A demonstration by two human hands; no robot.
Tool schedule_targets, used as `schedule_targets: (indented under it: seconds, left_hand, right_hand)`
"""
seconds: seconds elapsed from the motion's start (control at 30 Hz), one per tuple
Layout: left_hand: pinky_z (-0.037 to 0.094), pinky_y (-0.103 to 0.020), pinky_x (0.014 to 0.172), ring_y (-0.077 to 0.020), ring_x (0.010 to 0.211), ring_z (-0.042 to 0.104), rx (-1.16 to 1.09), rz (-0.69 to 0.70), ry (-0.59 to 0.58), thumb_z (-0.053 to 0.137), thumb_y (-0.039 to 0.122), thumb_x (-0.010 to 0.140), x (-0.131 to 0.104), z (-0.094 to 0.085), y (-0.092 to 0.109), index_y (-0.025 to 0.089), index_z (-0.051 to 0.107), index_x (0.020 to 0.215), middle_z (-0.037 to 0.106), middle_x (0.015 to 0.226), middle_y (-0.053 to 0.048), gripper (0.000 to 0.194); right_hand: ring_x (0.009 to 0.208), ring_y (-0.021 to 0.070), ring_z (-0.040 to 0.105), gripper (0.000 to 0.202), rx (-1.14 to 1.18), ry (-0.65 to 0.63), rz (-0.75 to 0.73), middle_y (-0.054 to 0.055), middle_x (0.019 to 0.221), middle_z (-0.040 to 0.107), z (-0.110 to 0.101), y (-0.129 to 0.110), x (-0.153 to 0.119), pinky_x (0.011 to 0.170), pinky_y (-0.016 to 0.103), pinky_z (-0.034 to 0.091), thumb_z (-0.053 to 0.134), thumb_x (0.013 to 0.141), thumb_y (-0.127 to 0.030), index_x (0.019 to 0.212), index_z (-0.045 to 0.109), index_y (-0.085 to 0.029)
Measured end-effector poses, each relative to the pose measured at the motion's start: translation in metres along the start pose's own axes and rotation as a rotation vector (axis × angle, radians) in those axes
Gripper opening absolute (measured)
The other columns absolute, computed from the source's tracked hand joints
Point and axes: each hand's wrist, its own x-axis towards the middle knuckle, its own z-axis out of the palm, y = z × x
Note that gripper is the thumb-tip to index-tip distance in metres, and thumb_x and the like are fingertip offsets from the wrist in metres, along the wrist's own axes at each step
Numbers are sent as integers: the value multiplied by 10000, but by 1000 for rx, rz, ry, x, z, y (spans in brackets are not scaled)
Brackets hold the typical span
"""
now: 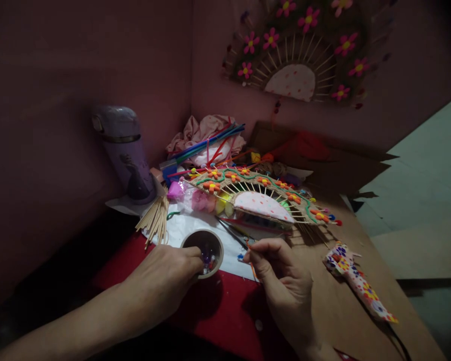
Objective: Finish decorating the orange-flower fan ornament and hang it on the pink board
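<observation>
My left hand (pixel 167 276) is reaching into one cup (pixel 221 253), finger state indiscernible; my right hand (pixel 283 283), fingers closed, is pinching one orange strand (pixel 253 269).

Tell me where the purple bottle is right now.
In the head view, the purple bottle stands on the left, near the wall, just behind the bundle of thin wooden sticks.

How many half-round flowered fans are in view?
2: the orange-flowered fan, beyond and to the right of the cup, and the pink-flowered fan, up on the wall. The clutter could hide more.
</observation>
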Motion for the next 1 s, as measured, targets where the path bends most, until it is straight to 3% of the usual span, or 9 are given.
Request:
schedule_targets:
  seconds: [0.17,0.37,0.6,0.77,0.87,1.0]
  left_hand:
    - [255,-268,544,-104,634,539,-121,38,-11,453,35,807,0,-4,0,201,612,783,632,775,14,231]
    - [178,-308,503,-110,541,480,22,50,-80,438,39,795,2,-10,1,219,653,788,638,768,-5,280]
    - [273,-268,565,-124,664,542,-135,-8,-158,462,73,788,5,-24,5,208,635,779,655,779,-4,219]
    - [304,-262,586,-135,693,550,-166,-31,-170,474,58,754,6,-22,3,193,658,770,654,793,-27,229]
    - [321,-240,561,-118,638,549,-276,1,-166,469,41,745,3,-23,0,169,651,703,643,731,-22,226]
    - [360,-207,529,-103,579,548,-401,92,-107,430,32,799,-5,-26,-5,179,687,827,643,691,-12,298]
  right_hand:
    - [669,89,621,28,-12,-12,-12,-30,721,661,0,0,0,607,165,475,591,879,-224,866,609,-241]
    - [660,81,612,35,-29,-20,-32,-35,717,652,0,0,-1,601,152,472,584,883,-224,868,610,-242]
    - [687,83,621,50,-32,-54,-50,-36,744,651,1,4,-1,633,169,474,561,899,-215,898,600,-247]
    - [682,97,618,49,-34,-59,-53,-25,738,646,0,4,-3,623,192,471,558,899,-208,899,598,-236]
    - [677,107,619,45,-37,-63,-59,-15,735,645,-1,2,-2,620,207,473,559,898,-212,893,600,-228]
    - [681,109,618,57,-42,-52,-52,-12,737,645,0,0,-2,615,209,473,555,900,-211,885,607,-230]
